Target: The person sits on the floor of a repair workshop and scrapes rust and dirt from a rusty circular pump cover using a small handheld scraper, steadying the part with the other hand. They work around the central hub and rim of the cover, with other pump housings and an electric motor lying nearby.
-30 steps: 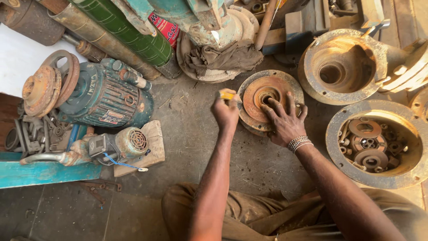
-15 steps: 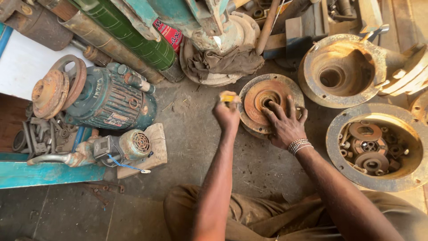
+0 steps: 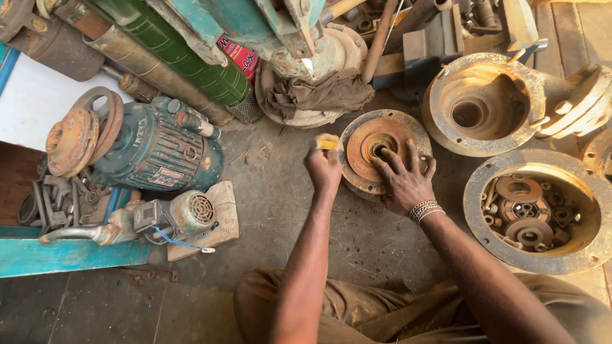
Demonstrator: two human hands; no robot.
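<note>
Round rusty disc [image 3: 382, 150] lies flat on the dirty concrete floor [image 3: 274, 210], just in front of a grey rag [image 3: 319, 94] and left of a big rusted housing [image 3: 484, 105]. Disc is orange-brown w/ a paler grey rim, raised centre ring and a dark hole in the middle. Right hand [image 3: 403, 181] lies on it palm down, fingers spread wide and flat, tips near the centre hole; gripping nothing. Left hand [image 3: 324, 167] sits at the disc's left edge, fingers curled tight round a small yellow piece [image 3: 327, 144]. A second housing [image 3: 535, 213] w/ loose parts inside sits to the right; a teal motor [image 3: 153, 150] well apart on the left.
</note>
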